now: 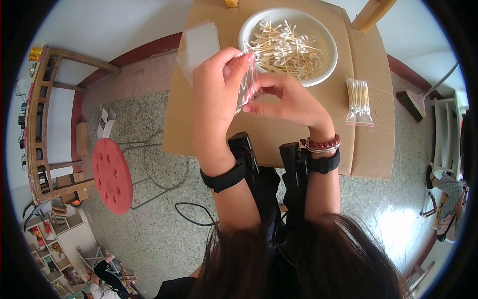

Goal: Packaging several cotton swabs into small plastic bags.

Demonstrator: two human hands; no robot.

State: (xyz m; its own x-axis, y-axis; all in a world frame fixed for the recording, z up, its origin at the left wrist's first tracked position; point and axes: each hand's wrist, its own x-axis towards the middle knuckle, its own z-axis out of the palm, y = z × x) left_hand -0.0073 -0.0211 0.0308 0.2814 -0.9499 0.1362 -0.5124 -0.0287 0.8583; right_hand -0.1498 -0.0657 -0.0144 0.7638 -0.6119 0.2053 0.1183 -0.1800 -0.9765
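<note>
Between my hands is a small clear zip bag (247, 88) with a reddish strip along its edge. My left hand (219, 82) pinches its upper edge between thumb and fingers. Lower down, my right hand (286, 97) curls around the bag's other side, thumb and fingertips at the plastic. Whether anything lies inside the bag is hard to make out. Just beyond my hands stands a white bowl (332, 50) heaped with loose cotton swabs (289, 50). A filled bag of cotton swabs (358, 99) lies to the right, and flat clear bags (201, 45) lie to the left.
Brown cardboard (371, 154) covers the table under everything. A red round stool (112, 175) stands on the floor at left, near a wooden rack (42, 124). A broom (412, 104) leans at the right. Other people sit at the lower left and far right edges.
</note>
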